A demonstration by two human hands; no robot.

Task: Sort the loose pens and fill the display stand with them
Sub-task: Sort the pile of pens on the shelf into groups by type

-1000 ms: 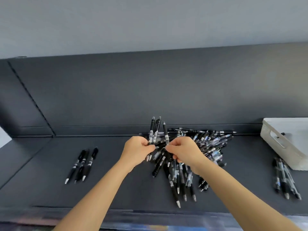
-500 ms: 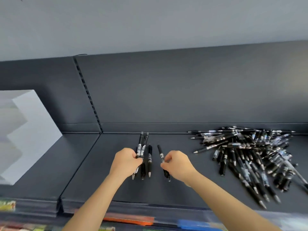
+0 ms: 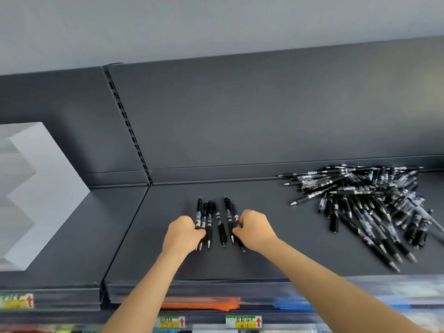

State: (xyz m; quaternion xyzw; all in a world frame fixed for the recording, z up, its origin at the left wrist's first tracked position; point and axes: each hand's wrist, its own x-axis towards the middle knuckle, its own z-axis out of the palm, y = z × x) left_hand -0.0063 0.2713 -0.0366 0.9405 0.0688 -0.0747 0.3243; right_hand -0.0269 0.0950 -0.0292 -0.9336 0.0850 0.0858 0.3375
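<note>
Several black pens lie side by side in a small row [image 3: 217, 219] on the dark shelf [image 3: 276, 248], tips toward me. My left hand [image 3: 183, 234] grips the pens at the row's left end. My right hand [image 3: 255, 230] pinches the pens at the row's right end. One pen [image 3: 220, 227] lies free between the two hands. A big loose pile of black pens [image 3: 370, 203] lies to the right, against the back of the shelf. A white stepped display stand [image 3: 31, 193] sits at the far left.
A slotted upright [image 3: 129, 131] splits the grey back panel. The shelf's front edge carries price labels [image 3: 243, 322] and blurred goods below. Bare shelf surface lies between the row and the pile.
My view has shifted left from the pile to the small row. Both hands carried pens over and lowered them onto the shelf beside the pens lying there.
</note>
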